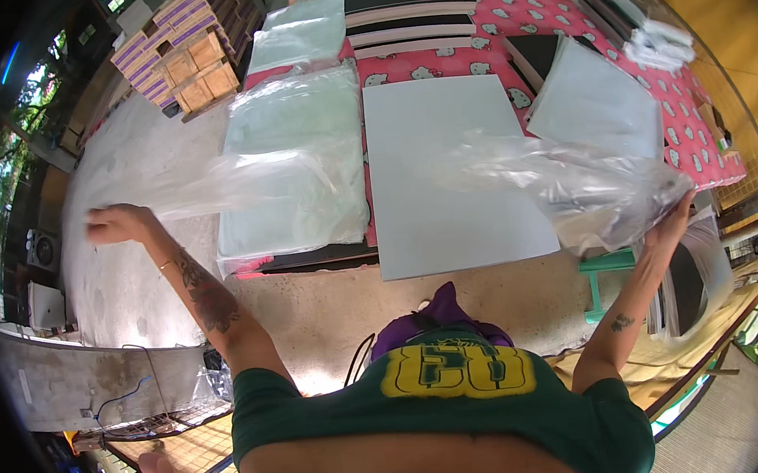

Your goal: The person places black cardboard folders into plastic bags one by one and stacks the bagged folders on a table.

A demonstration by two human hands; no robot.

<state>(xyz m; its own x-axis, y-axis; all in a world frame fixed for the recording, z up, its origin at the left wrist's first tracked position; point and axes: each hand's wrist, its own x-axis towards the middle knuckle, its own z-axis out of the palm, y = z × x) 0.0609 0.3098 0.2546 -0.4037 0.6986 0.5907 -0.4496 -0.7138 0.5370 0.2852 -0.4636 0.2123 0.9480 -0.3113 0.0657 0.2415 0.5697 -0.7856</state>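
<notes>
My left hand [118,225] is stretched out to the left, fingers curled closed and slightly blurred. A strip of clear plastic film [239,184] trails from it across a plastic-wrapped stack of pale sheets [296,212]. On the right, my right hand [670,218] grips a crumpled clear plastic bag [606,203]; its fingers are partly hidden by the plastic. The bag's blurred loose end spreads left over a large pale grey board [446,177], which lies flat in front of me with its near edge past the table.
A pink patterned cloth [492,33] covers the table. Behind the board lie black boards [408,4]; another plastic-wrapped stack [300,32] is at far left. More pale sheets [601,95] lie at right. A green stool [602,266] stands below; boxes [194,27] are piled left.
</notes>
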